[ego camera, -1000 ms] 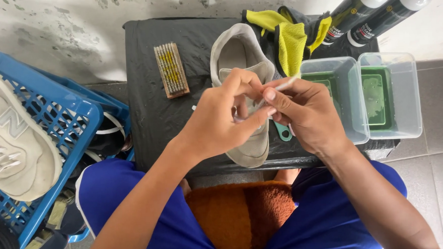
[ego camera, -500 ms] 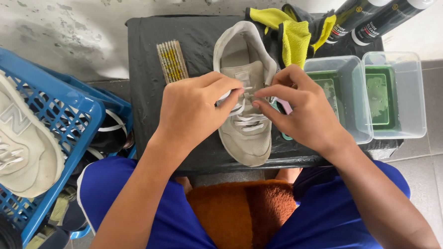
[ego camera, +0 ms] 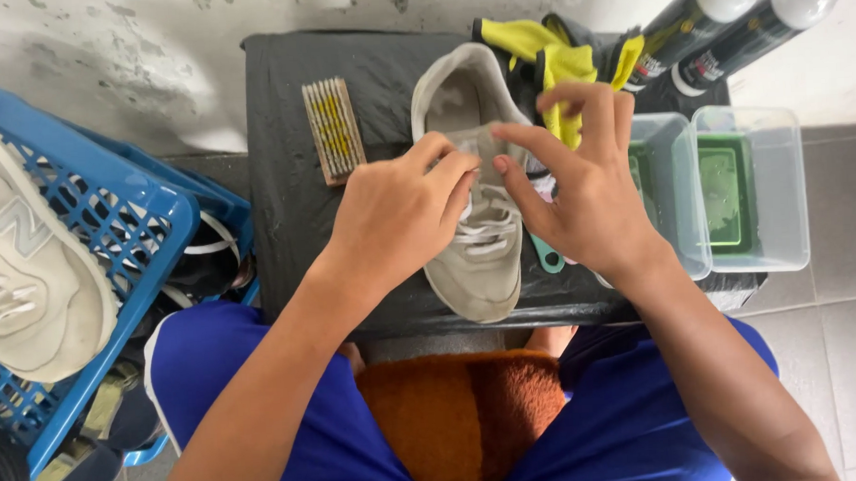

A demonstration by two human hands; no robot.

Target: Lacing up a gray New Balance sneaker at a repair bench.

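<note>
Place: a makeshift shoe-cleaning spot, home yard or small workshop.
Surfaces: stained concrete wall (ego camera: 131,42), tiled floor (ego camera: 846,347).
Worktop: a small black worktop (ego camera: 286,179).
Tools: brush (ego camera: 334,129), spray bottles (ego camera: 726,6), clear tubs (ego camera: 743,188), yellow cloth (ego camera: 559,57).
Stock: blue crate (ego camera: 109,201) holding a sneaker (ego camera: 25,277).

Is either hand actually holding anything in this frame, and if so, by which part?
The left hand pinches the sneaker at its tongue and upper laces. The right hand hovers with fingers spread over the laces; a grip cannot be told.
</note>
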